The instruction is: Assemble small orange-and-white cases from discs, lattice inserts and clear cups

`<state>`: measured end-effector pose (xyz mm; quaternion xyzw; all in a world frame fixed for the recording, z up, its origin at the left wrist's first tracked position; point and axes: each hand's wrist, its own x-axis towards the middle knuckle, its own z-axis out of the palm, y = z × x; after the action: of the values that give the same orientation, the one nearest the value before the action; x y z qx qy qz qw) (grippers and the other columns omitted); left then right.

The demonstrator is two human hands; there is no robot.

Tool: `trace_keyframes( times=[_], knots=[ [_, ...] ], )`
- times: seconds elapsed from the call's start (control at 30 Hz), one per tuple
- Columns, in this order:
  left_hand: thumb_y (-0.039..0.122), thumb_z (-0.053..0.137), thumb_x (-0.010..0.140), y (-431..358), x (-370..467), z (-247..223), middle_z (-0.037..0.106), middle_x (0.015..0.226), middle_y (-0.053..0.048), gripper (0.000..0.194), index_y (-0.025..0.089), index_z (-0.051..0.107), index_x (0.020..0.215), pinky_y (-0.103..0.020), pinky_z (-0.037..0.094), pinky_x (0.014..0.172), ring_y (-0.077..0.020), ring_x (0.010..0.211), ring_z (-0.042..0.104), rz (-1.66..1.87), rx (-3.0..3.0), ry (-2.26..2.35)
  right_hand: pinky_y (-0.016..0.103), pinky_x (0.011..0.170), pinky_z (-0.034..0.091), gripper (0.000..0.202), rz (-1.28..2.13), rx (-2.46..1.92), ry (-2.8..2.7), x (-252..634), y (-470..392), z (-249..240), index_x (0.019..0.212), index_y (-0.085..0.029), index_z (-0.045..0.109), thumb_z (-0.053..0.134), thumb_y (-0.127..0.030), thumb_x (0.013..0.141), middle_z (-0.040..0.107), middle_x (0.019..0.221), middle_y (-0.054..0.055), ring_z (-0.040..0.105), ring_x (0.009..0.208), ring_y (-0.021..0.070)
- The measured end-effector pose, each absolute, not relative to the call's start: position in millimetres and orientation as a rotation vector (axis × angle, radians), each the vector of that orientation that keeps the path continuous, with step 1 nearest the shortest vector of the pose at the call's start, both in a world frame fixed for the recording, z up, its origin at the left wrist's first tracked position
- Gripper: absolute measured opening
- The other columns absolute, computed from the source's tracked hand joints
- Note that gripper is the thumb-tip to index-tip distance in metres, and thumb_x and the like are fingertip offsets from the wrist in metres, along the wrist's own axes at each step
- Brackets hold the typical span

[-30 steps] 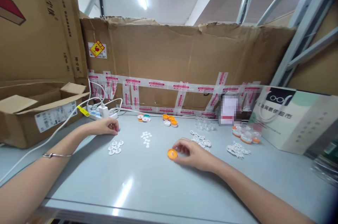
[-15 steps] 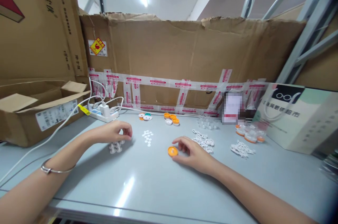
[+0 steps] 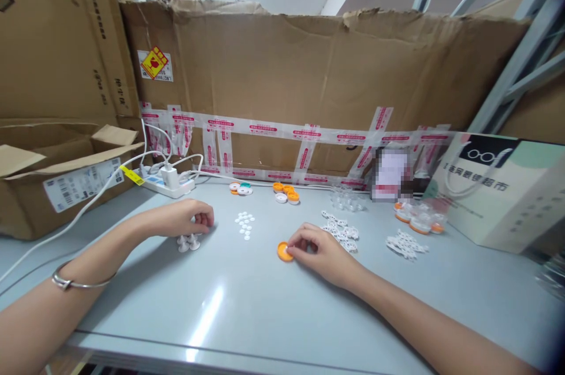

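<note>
My right hand (image 3: 318,251) is closed, thumb and fingertips pinched at the middle of an orange round cap (image 3: 281,252) that lies on the table. The small whitish piece in the cap's centre is mostly covered by the fingertips. On the left, my left hand (image 3: 188,217) hangs with curled fingers beside a cluster of white stemmed pieces with flared bases (image 3: 189,243). Whatever its fingertips hold is hidden. Between the hands lie several small white discs (image 3: 245,224). Just beyond my right hand is a pile of white perforated pieces (image 3: 342,231).
Farther back are orange and white caps (image 3: 286,191), mixed-colour discs (image 3: 241,188) and clear plastic parts (image 3: 346,198). At right sit more white pieces (image 3: 406,244), orange-based clear parts (image 3: 417,216) and a printed bag (image 3: 494,192). A power strip (image 3: 170,183) and open carton (image 3: 66,178) stand left.
My right thumb and fingers have closed from around the orange cap onto its centre. My left hand stays by the white stemmed pieces, its fingers more curled. The view has shifted slightly.
</note>
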<state>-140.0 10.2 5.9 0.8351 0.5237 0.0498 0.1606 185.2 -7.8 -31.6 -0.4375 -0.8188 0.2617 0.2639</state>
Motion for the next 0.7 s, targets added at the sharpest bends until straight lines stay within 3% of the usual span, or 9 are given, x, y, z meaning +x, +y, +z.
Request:
trace_keyframes(
  times=[0.13,0.3,0.5,0.7],
  knots=[
    [0.039,0.05,0.077,10.5,-144.0,9.8,0.065,0.082,-0.002,0.024,0.02,0.062,0.084,-0.02,0.043,0.064,-0.0149,0.074,0.058,0.219,2.382,1.47,0.022,0.064,0.039,0.016,0.732,-1.163,-2.218,183.6,-9.5,-29.9,0.085,-0.024,0.068,0.056,-0.03,0.076,0.055,0.082,0.001,0.051,0.07,0.0099],
    [0.044,0.045,0.077,22.4,-175.1,12.2,0.065,0.087,-0.005,0.031,0.017,0.06,0.084,-0.025,0.044,0.071,-0.0188,0.08,0.058,0.413,2.375,1.71,0.022,0.063,0.04,0.014,0.713,-1.185,-2.225,181.8,-8.3,-30.1,0.078,-0.02,0.067,0.054,-0.027,0.076,0.055,0.081,0.002,0.052,0.069,0.01],
    [0.046,0.051,0.068,33.4,-202.3,4.8,0.066,0.082,-0.006,0.034,0.018,0.063,0.083,-0.026,0.043,0.063,-0.0212,0.073,0.059,0.245,2.278,1.839,0.022,0.063,0.04,0.009,0.66,-1.206,-2.243,180.3,-5.7,-31.0,0.073,-0.018,0.062,0.054,-0.021,0.072,0.055,0.079,0.001,0.051,0.069,0.0103],
    [0.047,0.054,0.068,31.7,-187.0,3.7,0.067,0.08,-0.004,0.034,0.017,0.063,0.082,-0.023,0.042,0.062,-0.0186,0.074,0.059,0.233,2.249,1.786,0.023,0.062,0.039,0.011,0.657,-1.212,-2.215,181.9,-7.9,-29.4,0.073,-0.019,0.06,0.054,-0.028,0.074,0.054,0.078,0.001,0.049,0.069,0.0108]
  ],
)
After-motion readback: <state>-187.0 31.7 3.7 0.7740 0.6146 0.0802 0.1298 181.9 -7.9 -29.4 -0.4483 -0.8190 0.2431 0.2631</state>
